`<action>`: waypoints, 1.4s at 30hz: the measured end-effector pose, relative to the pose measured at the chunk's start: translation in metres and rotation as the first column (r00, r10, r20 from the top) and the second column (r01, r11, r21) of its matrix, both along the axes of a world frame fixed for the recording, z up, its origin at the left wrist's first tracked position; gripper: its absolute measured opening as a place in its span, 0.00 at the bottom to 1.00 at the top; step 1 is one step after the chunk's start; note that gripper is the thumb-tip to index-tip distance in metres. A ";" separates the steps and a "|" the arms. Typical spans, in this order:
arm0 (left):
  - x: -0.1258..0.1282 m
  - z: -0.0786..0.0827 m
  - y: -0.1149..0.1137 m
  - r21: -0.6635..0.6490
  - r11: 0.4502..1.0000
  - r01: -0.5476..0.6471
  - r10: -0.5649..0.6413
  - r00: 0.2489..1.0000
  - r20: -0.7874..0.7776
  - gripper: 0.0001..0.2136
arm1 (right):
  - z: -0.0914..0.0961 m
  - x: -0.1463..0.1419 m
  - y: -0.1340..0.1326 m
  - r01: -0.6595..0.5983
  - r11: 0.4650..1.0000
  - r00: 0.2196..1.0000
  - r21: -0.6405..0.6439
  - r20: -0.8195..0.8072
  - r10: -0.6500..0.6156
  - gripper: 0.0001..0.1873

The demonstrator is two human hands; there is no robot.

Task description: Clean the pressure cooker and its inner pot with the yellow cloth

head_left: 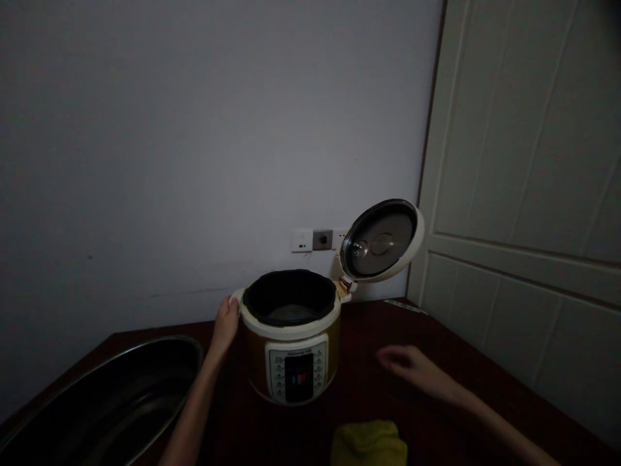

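An electric pressure cooker (295,329) stands on the dark table, with a white rim, a gold-coloured body and a control panel in front. Its round lid (381,243) is swung up on a hinge at the right, showing the metal inner face. Inside sits a dark inner pot (291,304); its bottom looks pale, and I cannot make out any contents. My left hand (226,325) is closed on the cooker's left side handle. To the right of the cooker, my right hand (405,366) hovers apart from it, fingers loosely curved with a gap to the thumb and nothing in them.
A large metal basin (191,346) occupies the left of the table (359,369). Near the front edge lies a yellow-green cloth (369,443). Wall sockets (301,241) are behind the cooker. A pale panelled door (514,194) rises at the right.
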State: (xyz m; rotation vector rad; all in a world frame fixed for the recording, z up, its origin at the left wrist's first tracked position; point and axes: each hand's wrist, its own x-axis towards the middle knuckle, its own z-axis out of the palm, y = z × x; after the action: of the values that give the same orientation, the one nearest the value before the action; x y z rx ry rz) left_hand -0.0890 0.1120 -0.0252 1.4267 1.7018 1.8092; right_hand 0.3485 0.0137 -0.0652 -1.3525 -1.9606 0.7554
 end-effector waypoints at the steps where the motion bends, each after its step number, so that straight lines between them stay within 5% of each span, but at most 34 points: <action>1: 0.000 0.000 -0.001 0.001 1.000 0.007 -0.007 1.000 -0.002 0.17 | -0.007 -0.010 -0.020 -0.056 0.998 0.992 0.012 0.116 0.054 0.24; 4: 0.001 0.002 -0.003 -0.006 1.000 0.011 -0.011 1.000 -0.002 0.18 | -0.017 -0.039 -0.067 -0.254 0.963 0.927 -0.090 0.260 0.269 0.30; 7: 0.003 0.005 -0.006 -0.011 1.000 0.029 -0.029 1.000 -0.010 0.18 | -0.025 -0.058 -0.084 -0.375 0.923 0.860 -0.081 0.342 0.379 0.30; 13: 0.006 0.008 -0.009 -0.016 0.999 0.035 -0.034 0.999 0.010 0.18 | -0.063 -0.062 -0.075 -0.353 0.919 0.837 0.175 0.498 0.227 0.22; 16: 0.006 0.008 -0.009 -0.014 0.999 0.029 -0.029 1.000 0.012 0.17 | -0.067 -0.062 -0.075 -0.297 0.917 0.864 0.265 0.483 0.140 0.21; 19: 0.006 0.008 -0.010 -0.018 1.000 0.025 -0.024 1.000 0.005 0.17 | -0.040 -0.067 -0.072 -0.229 0.910 0.919 0.346 0.386 0.084 0.24; 23: 0.006 0.010 -0.011 -0.011 0.998 0.057 -0.057 0.998 -0.039 0.18 | 0.031 -0.074 -0.053 -0.080 0.848 0.960 0.524 0.270 -0.076 0.26; 27: 0.005 0.010 -0.011 -0.013 0.997 0.073 -0.074 0.996 -0.056 0.17 | 0.086 -0.082 -0.017 0.061 0.742 0.855 0.667 0.349 -0.384 0.25; 34: 0.005 0.008 -0.010 0.007 0.997 0.075 -0.075 0.997 -0.032 0.16 | 0.097 -0.110 0.026 -0.001 0.762 0.596 0.648 0.612 -0.520 0.27; 42: 0.006 0.006 -0.007 -0.002 1.000 0.030 -0.030 0.999 -0.014 0.16 | 0.106 -0.117 0.030 -0.016 0.853 0.596 0.521 0.690 -0.411 0.25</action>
State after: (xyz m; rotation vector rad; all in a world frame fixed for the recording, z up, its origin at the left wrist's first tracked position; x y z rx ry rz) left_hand -0.0833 0.1048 -0.0187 1.4602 1.6789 1.7854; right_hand 0.2316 0.0440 0.0405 -1.6892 -2.3203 -0.5759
